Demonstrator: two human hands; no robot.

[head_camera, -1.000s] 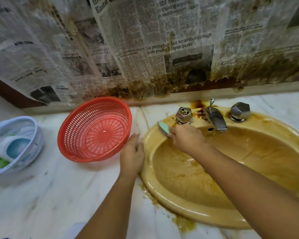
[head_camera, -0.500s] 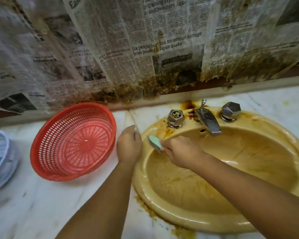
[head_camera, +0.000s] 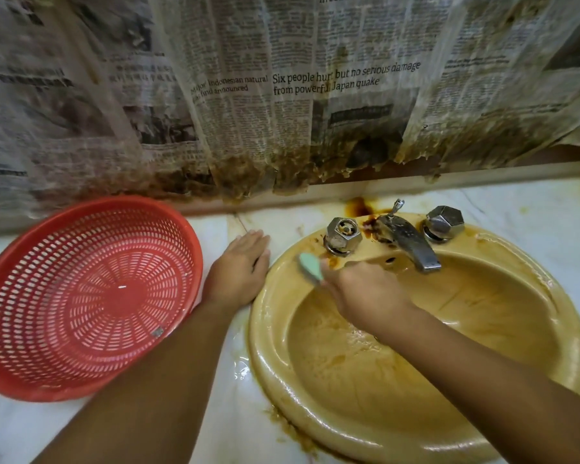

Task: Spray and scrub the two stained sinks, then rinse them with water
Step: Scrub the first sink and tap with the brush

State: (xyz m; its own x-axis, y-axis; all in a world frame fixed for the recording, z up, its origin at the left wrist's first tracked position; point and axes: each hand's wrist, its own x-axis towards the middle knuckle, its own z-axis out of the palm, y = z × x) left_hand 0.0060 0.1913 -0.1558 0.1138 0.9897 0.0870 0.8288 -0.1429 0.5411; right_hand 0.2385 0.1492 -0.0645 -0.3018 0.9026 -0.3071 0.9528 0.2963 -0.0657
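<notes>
The right hand (head_camera: 359,293) grips a green scrub brush (head_camera: 310,266) against the yellow sink (head_camera: 272,363) rim beside the left tap (head_camera: 342,236). The left hand (head_camera: 240,266) rests flat on the bench (head_camera: 235,426). Hard strokes could flick brown grime onto it.

newspaper (head_camera: 345,95), "Six people hurt", "Japan quake"

Glossy sink (head_camera: 268,333), perforated plastic basket (head_camera: 81,296)
</notes>
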